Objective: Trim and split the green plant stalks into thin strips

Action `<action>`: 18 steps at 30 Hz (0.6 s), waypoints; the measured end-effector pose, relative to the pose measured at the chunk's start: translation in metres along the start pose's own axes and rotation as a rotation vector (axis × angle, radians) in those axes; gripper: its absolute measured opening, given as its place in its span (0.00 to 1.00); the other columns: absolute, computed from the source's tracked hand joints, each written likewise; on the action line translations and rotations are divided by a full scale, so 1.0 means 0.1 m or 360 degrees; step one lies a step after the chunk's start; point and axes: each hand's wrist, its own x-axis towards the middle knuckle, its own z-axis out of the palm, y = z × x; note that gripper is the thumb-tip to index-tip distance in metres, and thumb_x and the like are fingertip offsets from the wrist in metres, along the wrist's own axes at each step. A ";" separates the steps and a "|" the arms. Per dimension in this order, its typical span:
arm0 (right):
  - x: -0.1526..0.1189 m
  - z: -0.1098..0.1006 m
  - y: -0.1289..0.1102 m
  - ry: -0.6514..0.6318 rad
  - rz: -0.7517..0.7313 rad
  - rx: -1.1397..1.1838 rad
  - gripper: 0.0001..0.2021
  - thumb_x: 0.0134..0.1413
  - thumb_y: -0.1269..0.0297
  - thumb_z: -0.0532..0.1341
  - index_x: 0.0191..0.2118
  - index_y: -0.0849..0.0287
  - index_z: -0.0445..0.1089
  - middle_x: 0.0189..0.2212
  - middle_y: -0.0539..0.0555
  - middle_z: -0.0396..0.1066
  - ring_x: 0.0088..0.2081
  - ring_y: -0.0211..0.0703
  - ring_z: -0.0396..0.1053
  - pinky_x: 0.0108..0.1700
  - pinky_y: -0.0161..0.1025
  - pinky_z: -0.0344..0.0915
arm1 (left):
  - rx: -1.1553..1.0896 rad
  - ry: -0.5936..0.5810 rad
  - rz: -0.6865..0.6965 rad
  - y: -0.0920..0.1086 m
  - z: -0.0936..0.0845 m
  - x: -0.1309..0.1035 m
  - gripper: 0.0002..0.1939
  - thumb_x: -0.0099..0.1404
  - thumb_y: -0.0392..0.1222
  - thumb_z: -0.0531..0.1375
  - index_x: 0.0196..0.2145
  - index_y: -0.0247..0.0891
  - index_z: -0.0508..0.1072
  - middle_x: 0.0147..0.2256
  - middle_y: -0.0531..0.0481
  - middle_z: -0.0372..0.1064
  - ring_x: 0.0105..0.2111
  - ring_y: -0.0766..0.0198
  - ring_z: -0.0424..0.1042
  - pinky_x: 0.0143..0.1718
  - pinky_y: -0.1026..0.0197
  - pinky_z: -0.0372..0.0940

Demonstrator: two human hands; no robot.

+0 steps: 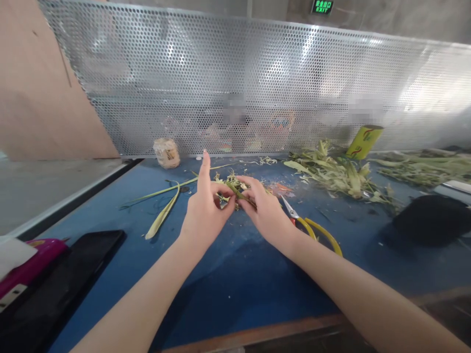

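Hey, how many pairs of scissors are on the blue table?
1. The yellow-handled scissors lie just right of the person's right hand, partly covered by the forearm. Others could be hidden beneath the leafy heap farther right.

Scissors (302, 221) beside the right hand (267, 213)

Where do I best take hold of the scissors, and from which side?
Grip the scissors by the yellow handles, probably coming from the right: the pointed blades face away and leftward, while the right forearm crowds the handles' near side.
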 end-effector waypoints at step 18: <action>0.02 -0.02 0.09 0.0039 0.0169 0.0313 0.18 0.52 0.71 0.53 0.50 0.58 0.56 0.20 0.44 0.59 0.24 0.34 0.59 0.31 0.34 0.59 | -0.0586 -0.0347 -0.0327 0.06 -0.10 0.12 0.42 0.50 0.32 0.59 0.59 0.33 0.46 0.24 0.56 0.64 0.24 0.69 0.63 0.25 0.64 0.59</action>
